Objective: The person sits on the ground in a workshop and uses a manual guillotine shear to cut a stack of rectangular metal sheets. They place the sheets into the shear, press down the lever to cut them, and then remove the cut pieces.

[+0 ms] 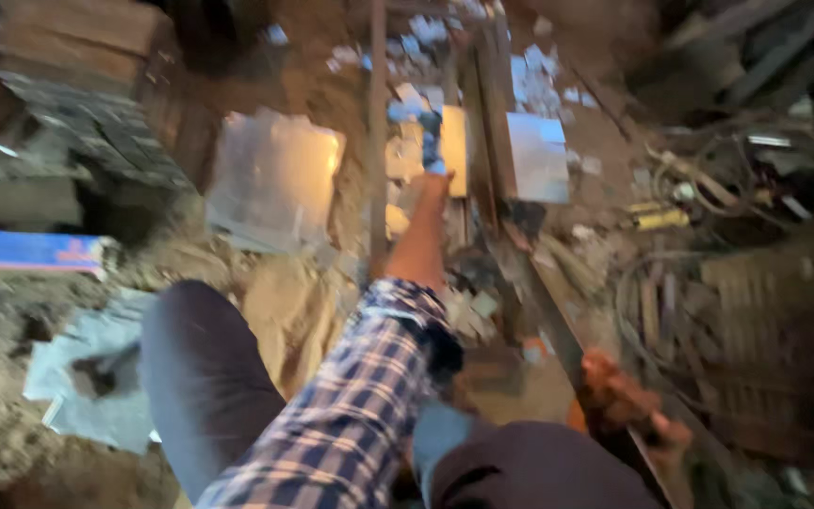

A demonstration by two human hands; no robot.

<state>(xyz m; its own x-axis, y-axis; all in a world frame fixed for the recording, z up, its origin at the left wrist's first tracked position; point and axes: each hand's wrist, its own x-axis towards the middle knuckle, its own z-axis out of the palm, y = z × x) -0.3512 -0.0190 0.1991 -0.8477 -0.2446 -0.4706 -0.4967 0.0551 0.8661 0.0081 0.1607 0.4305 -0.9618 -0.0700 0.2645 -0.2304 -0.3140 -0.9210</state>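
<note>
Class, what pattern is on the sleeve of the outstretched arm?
Blue and white plaid on the sleeve, seen in the head view.

Packaging and labels, as seen from above; view blurred by motion.

1. Flat blue box point(25, 251), long and rectangular, with a small red marking near its right end; it is found at the far left edge, on the dirt ground.
2. Small yellow tube-like container point(661, 220), lying on its side, is seen at right among the cables.

No signs or screens are seen.

Blue-and-white plaid sleeve point(350, 415), dark trousers point(200, 377)
</note>
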